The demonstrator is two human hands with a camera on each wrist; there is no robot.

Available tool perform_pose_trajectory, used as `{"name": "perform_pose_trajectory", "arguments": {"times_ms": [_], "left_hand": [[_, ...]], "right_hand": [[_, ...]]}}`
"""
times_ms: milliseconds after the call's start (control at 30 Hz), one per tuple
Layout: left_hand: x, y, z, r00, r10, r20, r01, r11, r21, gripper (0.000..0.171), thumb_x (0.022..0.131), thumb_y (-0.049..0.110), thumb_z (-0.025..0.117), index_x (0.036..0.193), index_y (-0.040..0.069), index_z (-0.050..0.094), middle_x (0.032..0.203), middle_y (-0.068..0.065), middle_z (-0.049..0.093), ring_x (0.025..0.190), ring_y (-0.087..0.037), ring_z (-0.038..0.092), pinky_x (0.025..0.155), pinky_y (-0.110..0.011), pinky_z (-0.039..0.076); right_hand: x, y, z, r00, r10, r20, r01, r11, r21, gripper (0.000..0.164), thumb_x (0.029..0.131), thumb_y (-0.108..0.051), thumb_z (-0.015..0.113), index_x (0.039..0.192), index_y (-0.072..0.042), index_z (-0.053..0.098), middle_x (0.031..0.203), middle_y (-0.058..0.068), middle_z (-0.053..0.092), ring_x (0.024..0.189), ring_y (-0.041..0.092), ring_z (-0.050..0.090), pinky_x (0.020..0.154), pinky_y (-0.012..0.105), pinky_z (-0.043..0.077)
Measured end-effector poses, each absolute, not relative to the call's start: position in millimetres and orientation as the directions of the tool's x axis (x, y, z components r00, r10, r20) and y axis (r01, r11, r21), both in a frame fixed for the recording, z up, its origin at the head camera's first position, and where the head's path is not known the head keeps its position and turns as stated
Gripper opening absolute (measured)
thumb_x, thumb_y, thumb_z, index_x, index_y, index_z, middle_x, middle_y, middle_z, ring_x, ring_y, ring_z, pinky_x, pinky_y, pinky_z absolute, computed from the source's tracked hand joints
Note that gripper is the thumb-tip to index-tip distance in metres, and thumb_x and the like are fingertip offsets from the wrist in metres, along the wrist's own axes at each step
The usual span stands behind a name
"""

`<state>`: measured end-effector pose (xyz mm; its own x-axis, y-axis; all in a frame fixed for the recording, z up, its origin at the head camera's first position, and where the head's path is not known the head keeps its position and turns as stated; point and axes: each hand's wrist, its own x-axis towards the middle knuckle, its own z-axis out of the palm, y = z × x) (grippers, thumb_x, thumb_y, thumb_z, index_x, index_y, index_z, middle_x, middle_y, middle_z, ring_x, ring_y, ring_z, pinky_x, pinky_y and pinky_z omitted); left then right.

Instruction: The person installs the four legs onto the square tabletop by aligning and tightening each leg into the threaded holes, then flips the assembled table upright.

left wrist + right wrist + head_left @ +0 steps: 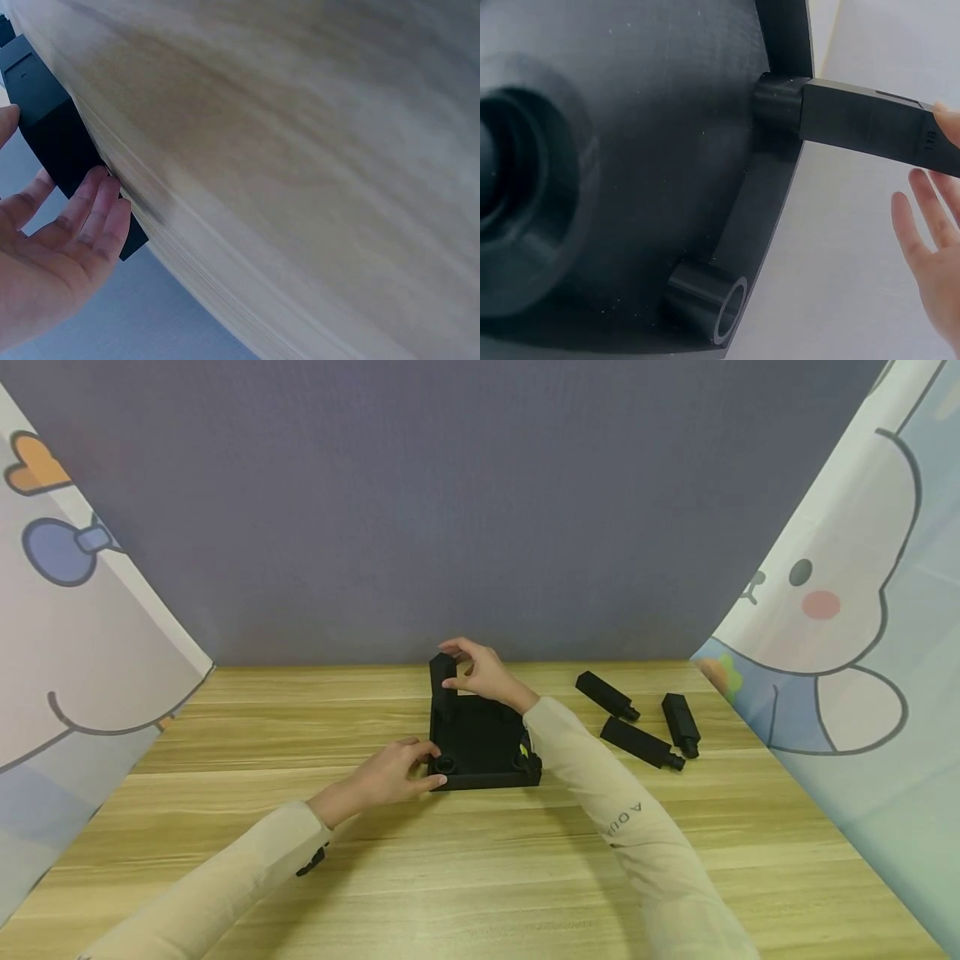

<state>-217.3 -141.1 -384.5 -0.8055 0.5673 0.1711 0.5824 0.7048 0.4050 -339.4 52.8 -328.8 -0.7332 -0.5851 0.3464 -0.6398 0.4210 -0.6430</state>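
A shallow black square base (483, 735), like an upturned stool or small table top, lies on the table with round tube sockets at its corners. At the far left corner a black square leg (439, 670) stands upright, its lower end at a socket. My right hand (483, 675) grips this leg near the top between thumb and fingers. In the right wrist view, the leg (862, 124) lines up with its socket, and an open socket (705, 300) shows at another corner. My left hand (393, 772) holds the base's near left corner, thumb at the front edge and fingers at the side.
Three loose black legs, one at the back (606, 695), one in front (642, 743) and one farther right (680, 724), lie to the right of the base. A grey panel (450, 510) rises behind the wooden table (480, 877). Printed cartoon panels flank both sides.
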Motion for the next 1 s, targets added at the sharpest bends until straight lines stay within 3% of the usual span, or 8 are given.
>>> {"name": "perform_pose_trajectory", "arguments": {"times_ms": [300,700,1000], "left_hand": [[-217,-141,-385,-0.802,0.572,0.171,0.586,0.700,0.408,0.038,0.086,0.037,0.063,0.111,0.008,0.059,0.107,-0.010,0.062,0.091,-0.021,0.062,0.073,-0.031,0.053],[-217,-141,-384,-0.800,0.573,0.180,0.592,0.700,0.400,0.038,0.085,0.036,0.063,0.110,0.008,0.059,0.106,-0.009,0.062,0.090,-0.021,0.063,0.072,-0.031,0.053],[-217,-141,-385,-0.804,0.568,0.178,0.586,0.706,0.397,0.038,0.085,0.037,0.063,0.110,0.009,0.059,0.107,-0.009,0.062,0.090,-0.020,0.063,0.073,-0.031,0.053]], "right_hand": [[-339,53,-328,-0.739,-0.595,0.316,-0.623,0.426,-0.656,0.049,0.081,-0.017,0.070,0.126,-0.010,0.051,0.126,0.007,0.052,0.106,0.022,0.054,0.082,0.034,0.049],[-335,45,-340,-0.775,-0.482,0.409,-0.616,0.434,-0.658,0.048,0.077,-0.019,0.074,0.118,-0.008,0.051,0.113,0.007,0.057,0.096,0.023,0.057,0.075,0.033,0.048],[-338,47,-338,-0.760,-0.531,0.375,-0.625,0.437,-0.647,0.055,0.078,-0.019,0.073,0.125,-0.007,0.048,0.122,0.010,0.052,0.104,0.025,0.055,0.077,0.035,0.049]]}}
